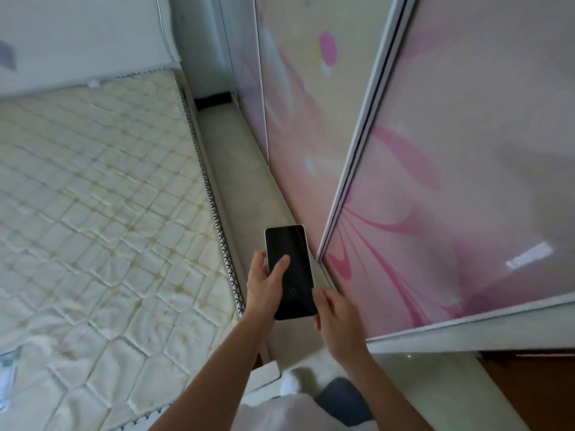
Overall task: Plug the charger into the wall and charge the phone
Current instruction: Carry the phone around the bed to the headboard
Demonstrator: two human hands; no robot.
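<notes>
A phone [295, 259] with a white rim and a dark screen is held upright over the narrow strip of floor. My left hand [264, 287] grips its left edge, thumb lying on the glass. My right hand [336, 318] touches the phone's lower right corner with its fingertips. No charger, cable or wall socket shows in this view.
A bare quilted mattress [102, 219] fills the left side, with a white headboard [77, 42] behind it. Sliding wardrobe doors [451, 169] with pink flower prints stand on the right. Between them runs a narrow pale floor aisle [242, 169]. My feet show at the bottom.
</notes>
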